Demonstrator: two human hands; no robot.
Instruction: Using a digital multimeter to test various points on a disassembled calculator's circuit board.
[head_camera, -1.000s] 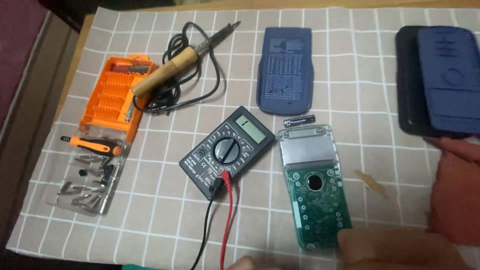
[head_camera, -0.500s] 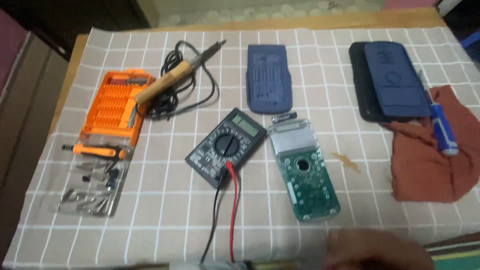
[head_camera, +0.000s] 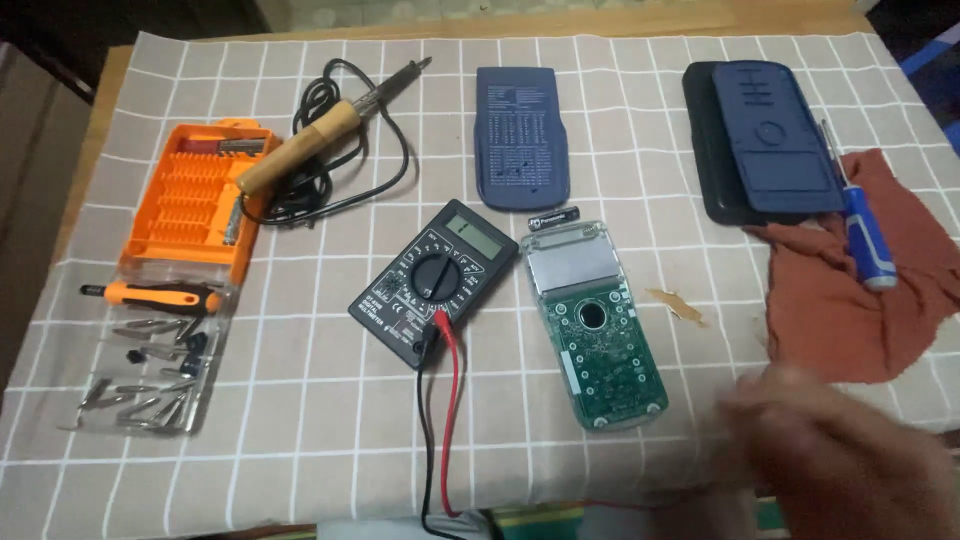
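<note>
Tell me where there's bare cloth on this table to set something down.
Bare cloth lies in front of the multimeter, left of its red and black leads, and between the blue back cover and the dark case. The left edge is crowded: orange bit case, loose bits, soldering iron. A blurred hand covers the lower right.

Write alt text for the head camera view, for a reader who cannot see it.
A blurred hand hovers at lower right over a checked tablecloth, near a green circuit board in a clear shell. Beside the board lie a black multimeter with red and black leads, a soldering iron, an orange bit set and a blue screwdriver on a red cloth.
</note>
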